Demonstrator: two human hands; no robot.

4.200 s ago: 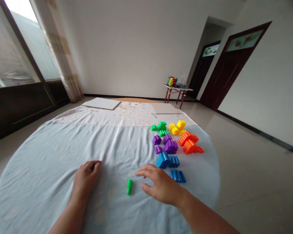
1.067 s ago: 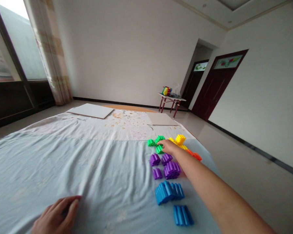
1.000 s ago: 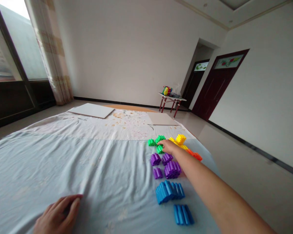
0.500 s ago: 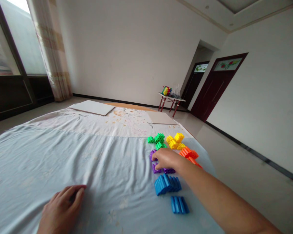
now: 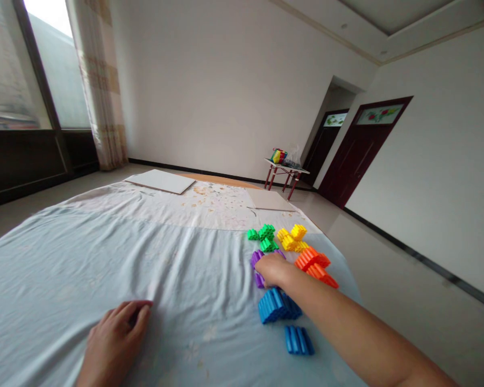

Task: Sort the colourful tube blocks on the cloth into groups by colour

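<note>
My right hand (image 5: 271,269) reaches into the group of ridged purple plastic pieces (image 5: 256,260). The back of the hand hides its fingertips and part of the purple group, so a grip does not show. Just nearer to me lie blue ridged pieces (image 5: 279,306), with a separate flat blue piece (image 5: 299,340) in front of them. Beyond the hand are green pieces (image 5: 267,233) and yellow pieces (image 5: 292,238); orange pieces (image 5: 314,266) lie right of the wrist. On the cloth at lower left rests my left hand (image 5: 119,333), loosely curved, thumb and forefinger apart, holding nothing.
A light blue cloth (image 5: 177,290) with wrinkles covers the near surface. Toward the far edge lie a white board (image 5: 161,181) and a beige board (image 5: 270,199). Behind stands a small table (image 5: 287,167) bearing a colourful bag (image 5: 278,156) and a clear plastic bag (image 5: 293,156).
The camera view has shifted slightly. My right hand has turned so that its fingers, visible before at the purple pieces, are now mostly hidden. My left hand stays on the cloth.
</note>
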